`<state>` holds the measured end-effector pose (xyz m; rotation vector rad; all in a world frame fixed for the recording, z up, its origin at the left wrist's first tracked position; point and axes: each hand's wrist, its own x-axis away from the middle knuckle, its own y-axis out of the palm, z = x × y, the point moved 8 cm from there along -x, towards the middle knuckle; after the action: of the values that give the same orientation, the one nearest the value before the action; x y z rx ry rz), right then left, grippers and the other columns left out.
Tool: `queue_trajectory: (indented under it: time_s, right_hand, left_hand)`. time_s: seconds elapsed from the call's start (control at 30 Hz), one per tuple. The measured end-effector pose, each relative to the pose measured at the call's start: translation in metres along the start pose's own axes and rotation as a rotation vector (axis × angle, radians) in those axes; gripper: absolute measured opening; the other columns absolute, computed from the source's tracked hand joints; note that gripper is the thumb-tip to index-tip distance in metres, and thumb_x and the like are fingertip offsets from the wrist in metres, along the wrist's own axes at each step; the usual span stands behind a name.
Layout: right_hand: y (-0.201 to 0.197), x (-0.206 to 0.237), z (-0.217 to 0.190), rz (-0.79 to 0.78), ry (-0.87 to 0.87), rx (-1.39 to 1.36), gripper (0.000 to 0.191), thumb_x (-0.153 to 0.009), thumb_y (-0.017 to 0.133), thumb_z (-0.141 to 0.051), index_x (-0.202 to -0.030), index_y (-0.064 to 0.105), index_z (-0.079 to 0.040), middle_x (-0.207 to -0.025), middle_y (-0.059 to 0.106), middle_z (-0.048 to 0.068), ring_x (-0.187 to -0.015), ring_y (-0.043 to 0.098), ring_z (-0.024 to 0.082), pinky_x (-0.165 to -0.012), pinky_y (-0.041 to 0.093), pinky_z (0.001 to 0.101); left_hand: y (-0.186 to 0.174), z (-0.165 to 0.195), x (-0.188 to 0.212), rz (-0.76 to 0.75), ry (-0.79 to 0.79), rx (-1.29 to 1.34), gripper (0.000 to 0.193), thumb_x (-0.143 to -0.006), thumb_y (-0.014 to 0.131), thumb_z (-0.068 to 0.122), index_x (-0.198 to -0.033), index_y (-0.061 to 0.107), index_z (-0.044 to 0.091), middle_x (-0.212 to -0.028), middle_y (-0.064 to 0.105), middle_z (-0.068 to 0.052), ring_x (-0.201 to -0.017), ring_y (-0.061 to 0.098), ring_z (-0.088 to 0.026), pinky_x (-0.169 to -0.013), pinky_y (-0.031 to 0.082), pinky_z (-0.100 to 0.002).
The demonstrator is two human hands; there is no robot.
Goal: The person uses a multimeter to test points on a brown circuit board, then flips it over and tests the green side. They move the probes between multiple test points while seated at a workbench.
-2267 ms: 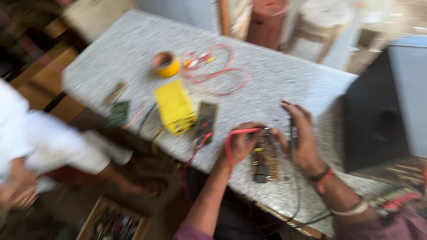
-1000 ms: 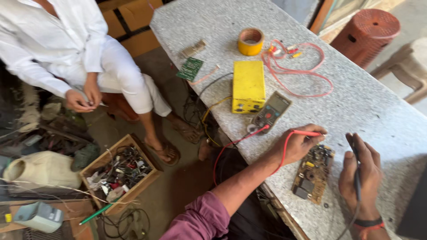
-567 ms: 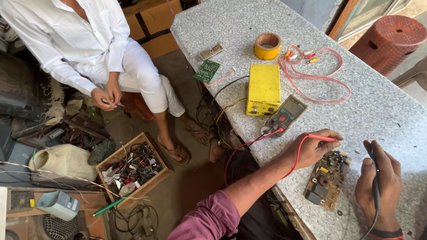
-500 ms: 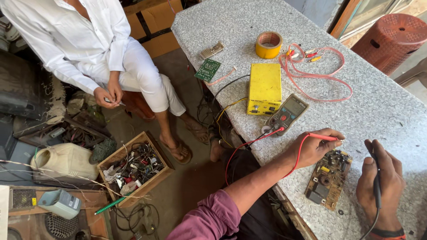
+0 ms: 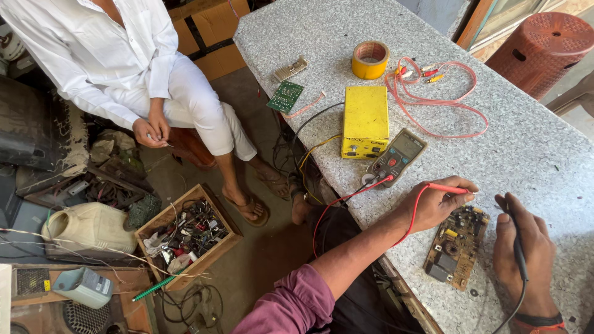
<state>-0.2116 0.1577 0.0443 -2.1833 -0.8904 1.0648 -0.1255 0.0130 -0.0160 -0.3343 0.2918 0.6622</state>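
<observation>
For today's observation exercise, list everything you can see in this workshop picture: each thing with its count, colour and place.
stone table: one, speckled grey, right
tape roll: one, yellow, far end
yellow box: one, table middle
multimeter: one, grey, beside the box
pink leads: one bundle, past the meter
green board: one, table edge
brown circuit board: one, between the hands
wooden crate: one, floor, full of parts
seated person: one, white clothes, left
left hand: holds red probe
right hand: holds black probe

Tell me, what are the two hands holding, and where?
Left hand grips the red probe near its middle; right hand grips the black probe along its shaft.
</observation>
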Motion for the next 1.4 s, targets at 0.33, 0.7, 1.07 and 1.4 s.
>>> queue_trajectory:
  time_s: [0.33, 0.7, 1.07, 1.4]
  right_hand:
    - [0.0, 0.0, -0.004, -0.041, 0.105, -0.169, 0.042, -0.114, 0.048, -0.028, -0.14, 0.064, 0.001, -0.125, 0.071, 0.022, -0.116, 0.069, 0.032, -0.098, 0.052, 0.0396]
    - [0.001, -0.001, -0.012, -0.057, 0.122, -0.278, 0.041, -0.113, 0.044, -0.025, -0.129, 0.068, 0.005, -0.108, 0.076, 0.017, -0.098, 0.07, 0.022, -0.088, 0.053, 0.0352]
    - [-0.002, -0.001, -0.027, -0.084, 0.205, -0.369, 0.036, -0.108, 0.044, -0.017, -0.12, 0.071, 0.004, -0.093, 0.076, 0.014, -0.086, 0.069, 0.02, -0.079, 0.054, 0.0337]
    - [0.021, 0.003, -0.002, -0.073, 0.373, -0.456, 0.035, -0.103, 0.048, -0.022, -0.115, 0.073, 0.0, -0.075, 0.07, 0.009, -0.068, 0.066, 0.014, -0.063, 0.055, 0.0324]
  left_hand:
    - [-0.002, 0.004, 0.0, -0.001, 0.008, 0.009, 0.028, -0.106, 0.064, 0.026, -0.127, 0.067, 0.008, -0.112, 0.075, -0.009, -0.11, 0.074, -0.02, -0.093, 0.059, -0.033]
    - [-0.006, 0.01, 0.001, 0.021, 0.029, 0.007, 0.024, -0.106, 0.065, 0.024, -0.124, 0.068, 0.008, -0.113, 0.075, -0.008, -0.107, 0.073, -0.018, -0.091, 0.058, -0.033]
    - [-0.008, 0.005, 0.004, 0.051, 0.103, 0.04, 0.021, -0.105, 0.065, 0.018, -0.122, 0.066, 0.005, -0.112, 0.073, -0.009, -0.105, 0.071, -0.016, -0.09, 0.057, -0.031]
    - [-0.031, 0.011, 0.01, 0.006, 0.009, -0.038, 0.02, -0.104, 0.064, 0.017, -0.118, 0.069, 0.004, -0.104, 0.074, -0.006, -0.093, 0.069, -0.014, -0.083, 0.055, -0.028]
